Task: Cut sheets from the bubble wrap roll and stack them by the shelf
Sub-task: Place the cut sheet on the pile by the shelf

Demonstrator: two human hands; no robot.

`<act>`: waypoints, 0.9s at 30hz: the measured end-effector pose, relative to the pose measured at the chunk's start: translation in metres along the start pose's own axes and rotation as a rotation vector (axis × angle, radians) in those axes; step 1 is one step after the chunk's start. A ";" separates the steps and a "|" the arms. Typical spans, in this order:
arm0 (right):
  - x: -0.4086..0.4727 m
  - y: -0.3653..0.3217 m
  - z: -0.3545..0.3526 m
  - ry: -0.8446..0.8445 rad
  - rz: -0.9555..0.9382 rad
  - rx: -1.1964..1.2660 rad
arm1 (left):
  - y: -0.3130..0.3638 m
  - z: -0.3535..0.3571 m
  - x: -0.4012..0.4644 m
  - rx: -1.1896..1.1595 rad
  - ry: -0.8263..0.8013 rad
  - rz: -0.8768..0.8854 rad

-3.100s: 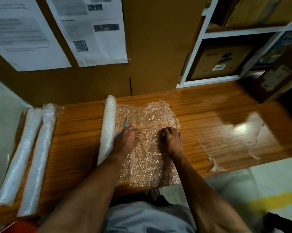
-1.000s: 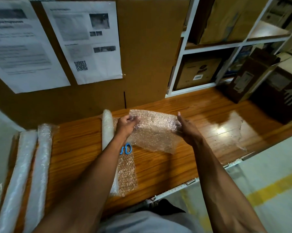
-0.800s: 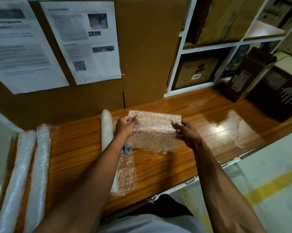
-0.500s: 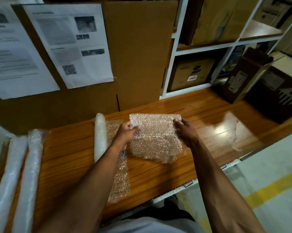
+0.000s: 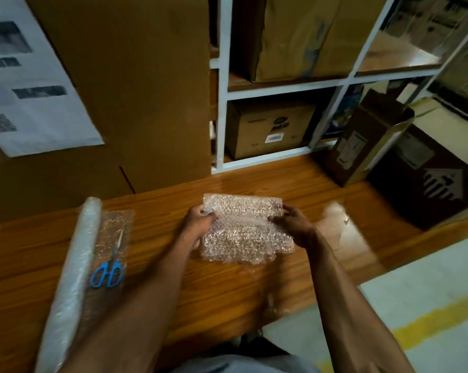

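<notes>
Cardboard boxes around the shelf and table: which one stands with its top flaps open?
The tall narrow box standing on the table right of the white shelf. Its top flaps gape; the boxes inside the shelf look closed.

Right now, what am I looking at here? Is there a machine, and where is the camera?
No machine: these are a person's two bare arms, filmed by a wide-angle camera worn on the head, looking forward and down. The left hand and right hand each pinch an edge of a cut bubble wrap sheet over a wooden table. To the left lies the bubble wrap roll, with blue-handled scissors resting on its unrolled end. Behind stands a white shelf holding cardboard boxes.
</notes>
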State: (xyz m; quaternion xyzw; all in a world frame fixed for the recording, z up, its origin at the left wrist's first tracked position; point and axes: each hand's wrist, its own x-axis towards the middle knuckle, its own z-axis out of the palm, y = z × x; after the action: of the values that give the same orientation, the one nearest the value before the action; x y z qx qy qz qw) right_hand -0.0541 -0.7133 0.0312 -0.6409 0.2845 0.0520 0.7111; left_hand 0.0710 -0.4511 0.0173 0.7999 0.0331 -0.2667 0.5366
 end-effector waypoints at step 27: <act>0.213 -0.023 -0.170 0.367 -0.135 -0.674 | 0.076 0.165 0.150 0.366 0.088 -0.060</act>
State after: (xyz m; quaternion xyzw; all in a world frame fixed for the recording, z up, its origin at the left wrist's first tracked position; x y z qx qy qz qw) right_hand 0.0762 -0.9390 -0.0522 -0.8544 0.3312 -0.0198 0.3998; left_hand 0.1605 -0.6626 -0.0349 0.8938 0.0313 -0.2491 0.3717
